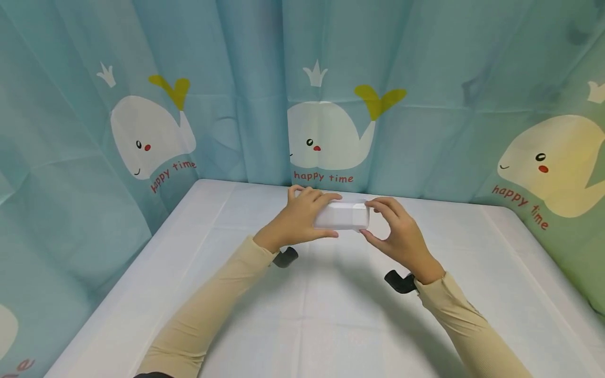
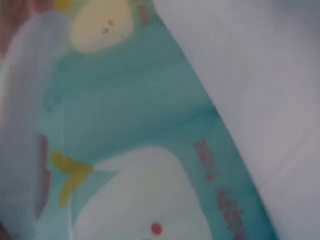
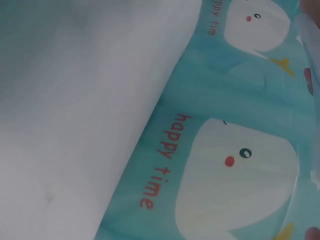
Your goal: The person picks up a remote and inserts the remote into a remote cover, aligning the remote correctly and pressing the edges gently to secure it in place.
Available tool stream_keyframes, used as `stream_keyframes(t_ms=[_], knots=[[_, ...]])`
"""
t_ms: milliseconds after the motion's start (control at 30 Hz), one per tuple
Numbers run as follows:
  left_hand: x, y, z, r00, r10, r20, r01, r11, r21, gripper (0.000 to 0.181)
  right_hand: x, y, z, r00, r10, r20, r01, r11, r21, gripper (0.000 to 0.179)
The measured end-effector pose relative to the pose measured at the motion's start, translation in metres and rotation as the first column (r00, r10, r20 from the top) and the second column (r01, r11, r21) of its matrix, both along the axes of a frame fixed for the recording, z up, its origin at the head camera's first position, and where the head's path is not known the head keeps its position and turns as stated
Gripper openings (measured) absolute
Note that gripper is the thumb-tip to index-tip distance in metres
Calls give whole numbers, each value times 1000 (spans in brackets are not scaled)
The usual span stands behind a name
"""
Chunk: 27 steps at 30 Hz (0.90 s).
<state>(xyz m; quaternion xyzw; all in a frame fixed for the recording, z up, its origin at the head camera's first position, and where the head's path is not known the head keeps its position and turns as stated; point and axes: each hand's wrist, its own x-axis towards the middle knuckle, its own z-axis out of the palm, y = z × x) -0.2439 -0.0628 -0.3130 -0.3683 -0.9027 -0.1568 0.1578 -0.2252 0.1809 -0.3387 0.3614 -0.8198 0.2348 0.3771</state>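
Note:
A small white oblong box with bevelled edges is held level over the white table, one hand at each end. Its left end lies in my left hand, thumb along the near side and fingers over the far side. My right hand pinches the right end between thumb and fingertips. In the left wrist view, the blurred white box fills the left edge, with fingertips showing behind it. Only a strip of the white box shows at the right edge of the right wrist view.
Below the hands spreads a table with a creased white cover. A blue-green curtain with printed whales and "happy time" lettering hangs along its back and sides. Black wrist mounts stick out beneath both wrists.

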Motion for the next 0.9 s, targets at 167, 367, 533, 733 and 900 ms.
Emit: stream_keyframes(t_ms=[167,367,533,733,900], knots=[[3,4,-5,976,9,-217,-34,993,-110,62,1,1,1,997,19,69,-17,999,-36,54],[7,6,-8,953,28,-300,-84,981,-175,58,1,3,0,993,47,106,-45,999,-26,55],[8,4,-9,972,22,-235,-58,988,-144,57,2,7,-2,989,109,105,-106,994,-29,50],[7,-2,-12,989,-24,-144,9,995,-101,56,3,6,-4,970,201,137,-189,978,-94,36],[7,-2,-17,988,-72,-133,64,996,-68,56,2,2,-5,960,240,144,-213,960,-181,46]])
